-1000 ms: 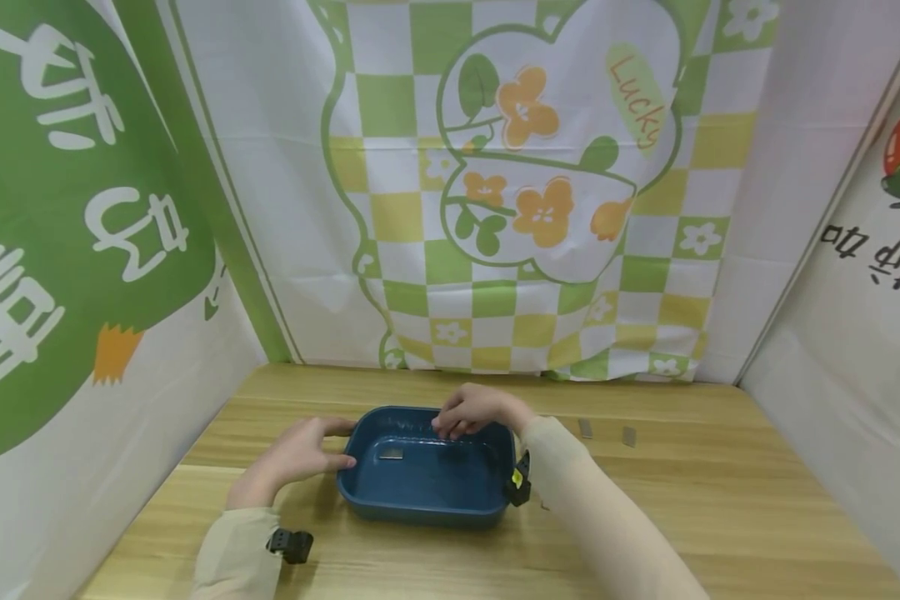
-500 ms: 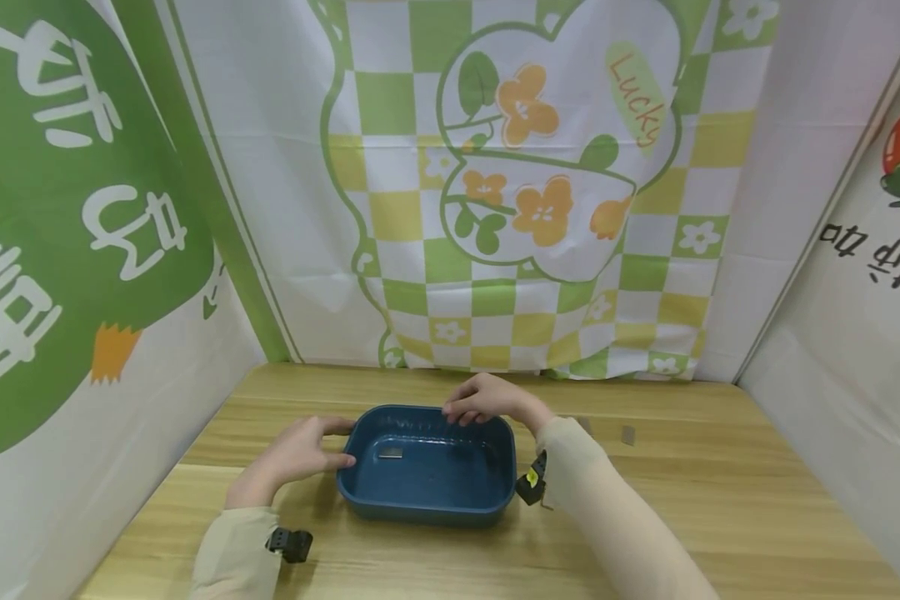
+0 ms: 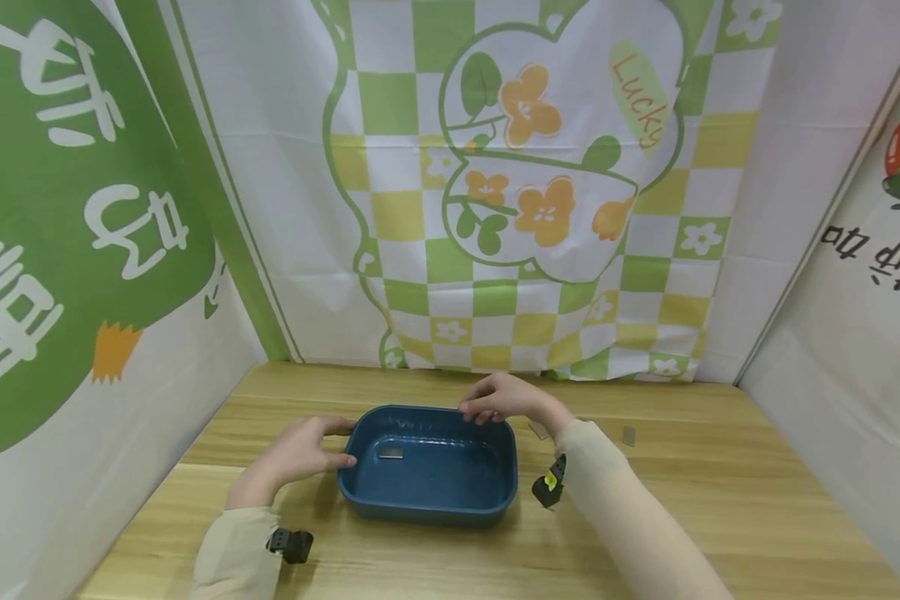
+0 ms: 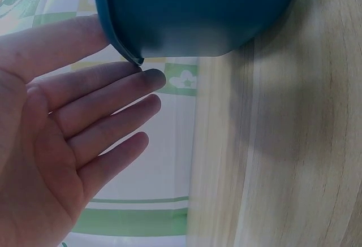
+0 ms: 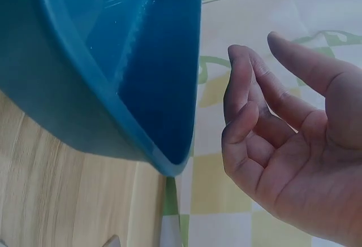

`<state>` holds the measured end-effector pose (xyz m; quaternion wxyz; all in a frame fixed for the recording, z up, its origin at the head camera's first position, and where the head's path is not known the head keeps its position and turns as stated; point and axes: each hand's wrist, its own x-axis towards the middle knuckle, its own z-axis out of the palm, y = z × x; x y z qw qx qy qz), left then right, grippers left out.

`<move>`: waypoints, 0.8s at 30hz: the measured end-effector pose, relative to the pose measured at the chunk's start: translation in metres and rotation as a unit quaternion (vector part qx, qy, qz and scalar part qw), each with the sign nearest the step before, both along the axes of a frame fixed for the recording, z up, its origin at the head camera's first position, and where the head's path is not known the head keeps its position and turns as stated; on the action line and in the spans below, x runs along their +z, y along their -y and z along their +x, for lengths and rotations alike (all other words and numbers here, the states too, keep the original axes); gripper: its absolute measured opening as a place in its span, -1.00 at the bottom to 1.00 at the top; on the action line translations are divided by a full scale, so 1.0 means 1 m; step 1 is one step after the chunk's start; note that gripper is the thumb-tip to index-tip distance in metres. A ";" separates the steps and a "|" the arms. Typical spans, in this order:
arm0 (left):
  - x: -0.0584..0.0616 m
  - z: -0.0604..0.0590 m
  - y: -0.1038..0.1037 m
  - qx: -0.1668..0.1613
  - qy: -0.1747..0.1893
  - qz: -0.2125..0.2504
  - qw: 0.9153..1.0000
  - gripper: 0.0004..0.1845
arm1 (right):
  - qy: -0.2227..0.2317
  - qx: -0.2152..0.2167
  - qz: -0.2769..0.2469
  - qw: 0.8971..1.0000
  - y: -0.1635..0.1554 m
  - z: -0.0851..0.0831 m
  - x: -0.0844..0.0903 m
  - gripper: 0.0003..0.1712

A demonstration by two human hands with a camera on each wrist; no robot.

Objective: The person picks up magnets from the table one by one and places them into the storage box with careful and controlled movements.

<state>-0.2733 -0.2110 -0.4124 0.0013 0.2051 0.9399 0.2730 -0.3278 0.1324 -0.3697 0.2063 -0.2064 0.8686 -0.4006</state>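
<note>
A blue tub (image 3: 429,465) sits on the wooden table (image 3: 720,517), with a small metal piece (image 3: 391,453) lying inside it. The left hand (image 3: 300,454) rests flat against its left wall, fingers straight. The right hand (image 3: 504,398) hovers just above the far rim, fingers loosely bent, holding nothing. Another metal piece (image 3: 628,436) lies farther right. The checked cloth (image 3: 540,192) behind reads "Lucky"; green and white banners with large characters hang at both sides.

The head camera looks down from above; both wrist cameras sit close, sharing the blue basin (image 3: 429,467) (image 4: 192,15) (image 5: 102,72).
</note>
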 end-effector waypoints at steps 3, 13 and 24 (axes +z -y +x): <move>0.000 0.001 0.000 0.000 0.001 0.002 1.000 -0.41 | 0.000 -0.002 -0.004 1.000 -0.004 0.001 0.000 -0.66; -0.001 0.001 -0.001 -0.001 -0.003 0.004 1.000 -0.41 | -0.009 -0.013 0.000 1.000 -0.021 0.005 0.000 -0.56; -0.003 -0.002 0.001 -0.005 -0.009 0.006 1.000 -0.42 | -0.006 -0.039 -0.007 0.999 -0.043 0.008 -0.003 -0.60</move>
